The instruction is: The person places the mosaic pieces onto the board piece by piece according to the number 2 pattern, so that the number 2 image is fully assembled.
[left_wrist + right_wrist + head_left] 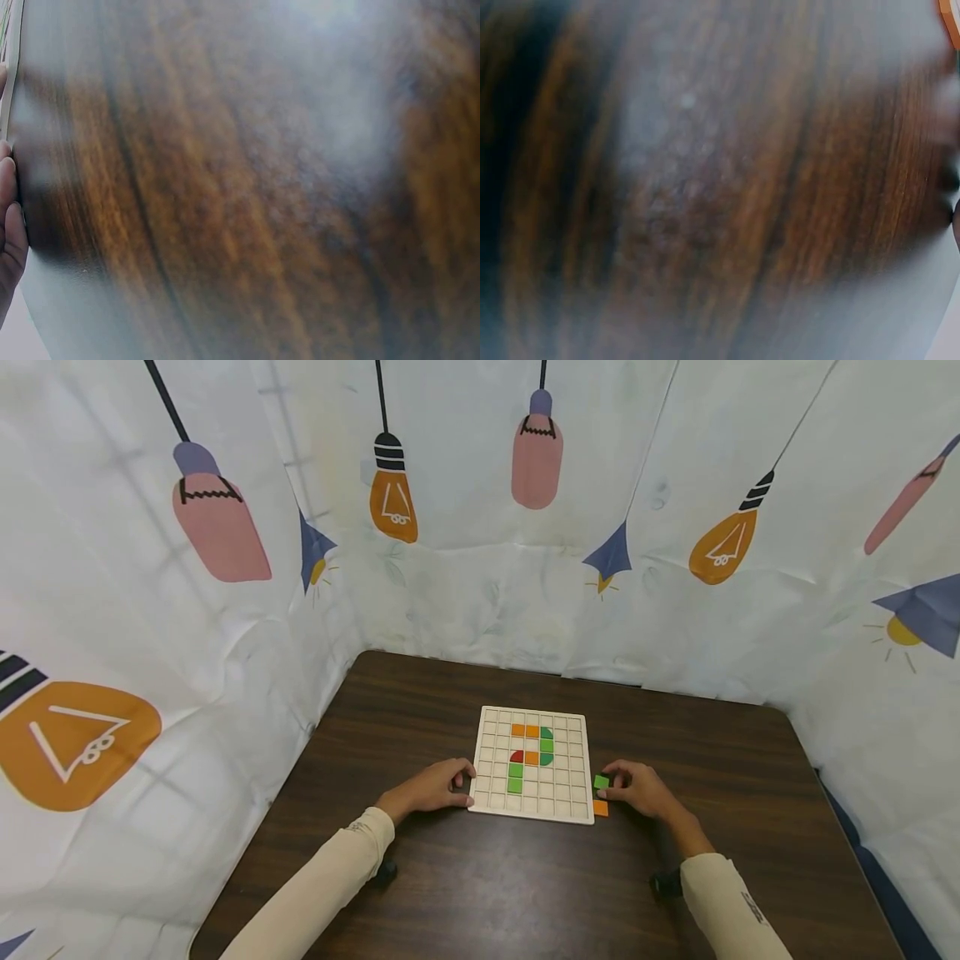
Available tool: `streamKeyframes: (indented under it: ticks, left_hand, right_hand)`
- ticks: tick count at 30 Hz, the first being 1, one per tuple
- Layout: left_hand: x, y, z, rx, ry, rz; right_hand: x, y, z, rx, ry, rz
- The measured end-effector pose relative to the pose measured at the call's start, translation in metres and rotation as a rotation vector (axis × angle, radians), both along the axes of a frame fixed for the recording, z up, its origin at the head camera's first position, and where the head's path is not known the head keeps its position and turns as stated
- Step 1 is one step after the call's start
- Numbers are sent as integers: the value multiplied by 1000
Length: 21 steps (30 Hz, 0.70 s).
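Observation:
A pale wooden grid board [495, 800] lies on the table, with orange, green and red tiles forming a bent line in its cells. My left hand [429, 787] holds the board's left edge near the front corner, thumb and fingers at the rim. In the left wrist view, only fingertips [10, 232] appear beside that edge. Just off the board's right side, my right hand [637, 788] pinches a green square tile [602, 782] between thumb and fingers. An orange square tile [601, 808] lies below it, next to the board's front right corner. The right wrist view shows mostly table.
The dark wood-grain table [525, 893] extends around the board on all sides. Behind and to the left hangs a white curtain [465, 593] printed with lamps and bulbs, reaching down to the table's edges.

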State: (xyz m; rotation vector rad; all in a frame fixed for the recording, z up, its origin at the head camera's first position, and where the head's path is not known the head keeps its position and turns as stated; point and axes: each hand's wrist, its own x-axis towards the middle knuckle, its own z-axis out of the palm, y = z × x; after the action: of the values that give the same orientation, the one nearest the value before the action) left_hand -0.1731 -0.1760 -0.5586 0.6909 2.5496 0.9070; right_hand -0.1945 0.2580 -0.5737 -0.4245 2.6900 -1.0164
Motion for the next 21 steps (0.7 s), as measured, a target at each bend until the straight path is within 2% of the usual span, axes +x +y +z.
streamKeyframes:
  ticks: [8,21]
  left_hand:
    - [-1,1,1,-1,6,-7]
    - [-1,0,1,3,1,-4]
  right_hand:
    - [-6,-8,3,81,37,18]
    - [-6,-10,0,66,62,53]
